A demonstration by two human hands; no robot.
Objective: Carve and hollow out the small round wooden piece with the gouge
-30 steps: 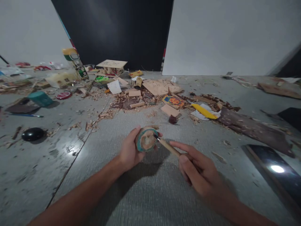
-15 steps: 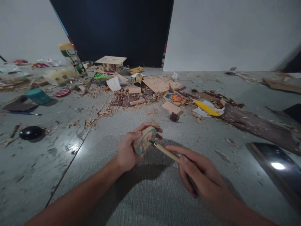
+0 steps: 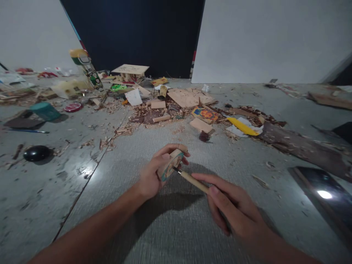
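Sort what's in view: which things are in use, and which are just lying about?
In use: round wooden disc with teal rim in left hand; wooden-handled carving tool in right hand.

Lying about: black oval stone, teal box, yellow strip, wood shavings.

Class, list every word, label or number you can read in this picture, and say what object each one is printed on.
"BIG WORLD", partly legible, on the tall leaning carton with the yellow top.
Red round lid: print too small to read.
Colourful painted tile: a pattern, no readable words.
Wooden disc in the left hand and carving tool in the right hand: no text visible.
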